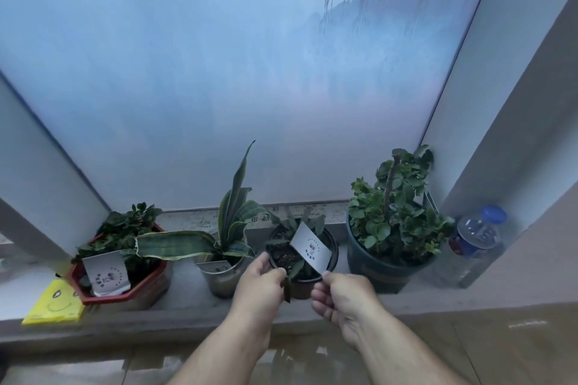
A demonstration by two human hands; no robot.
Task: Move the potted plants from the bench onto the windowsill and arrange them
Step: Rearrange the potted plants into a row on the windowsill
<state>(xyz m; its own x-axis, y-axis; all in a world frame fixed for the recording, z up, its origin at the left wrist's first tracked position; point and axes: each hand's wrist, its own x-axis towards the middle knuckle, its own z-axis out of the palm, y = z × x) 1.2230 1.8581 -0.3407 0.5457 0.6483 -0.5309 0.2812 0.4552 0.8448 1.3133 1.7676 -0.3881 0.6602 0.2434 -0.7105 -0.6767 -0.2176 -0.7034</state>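
Several potted plants stand in a row on the windowsill [194,306]. From the left: a red angular pot [125,287] with a leafy plant and a white card, a metal pot [222,278] with a long striped-leaf plant, a small black pot [328,262] with a white card [311,248] standing in it, and a large dark green pot [384,272] with a bushy plant. My left hand [259,281] grips the left rim of the small black pot. My right hand [341,297] pinches the card's lower corner at the pot's right front.
A yellow smiley-face pad [54,306] lies at the sill's left end. A clear water bottle with a blue cap [472,247] stands at the right end against the wall. Frosted glass rises behind the pots. A tiled floor lies below the sill edge.
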